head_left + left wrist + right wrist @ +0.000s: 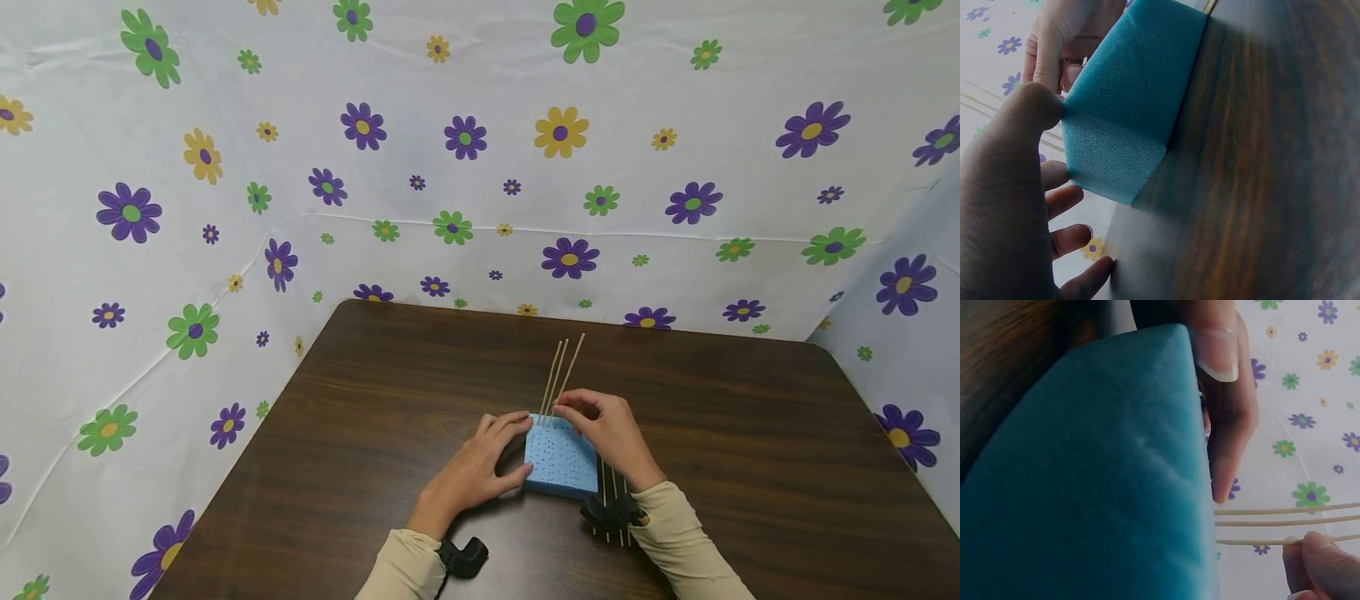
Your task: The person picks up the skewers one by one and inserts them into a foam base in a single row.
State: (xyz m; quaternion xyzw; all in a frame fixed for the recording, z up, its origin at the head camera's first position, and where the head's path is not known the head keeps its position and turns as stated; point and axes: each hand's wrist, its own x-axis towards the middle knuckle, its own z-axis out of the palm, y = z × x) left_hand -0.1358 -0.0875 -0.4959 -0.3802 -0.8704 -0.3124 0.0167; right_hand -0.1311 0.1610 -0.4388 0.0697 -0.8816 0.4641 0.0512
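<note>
Your right hand [611,429] pinches one of three thin pale wooden skewers [561,377] between thumb and fingertips, low on its shaft just above the square blue foam block [561,462], likely so the tip stays steady in the foam. All three stand in the block's far edge, leaning slightly away from you. Your left hand [474,473] cups the block's left side, fingers loosely curled along its edge and thumb against the near side, seemingly bracing it on the dark brown wooden table [360,417]. More skewers [613,500] lie flat just right of the block, near your right wrist.
</note>
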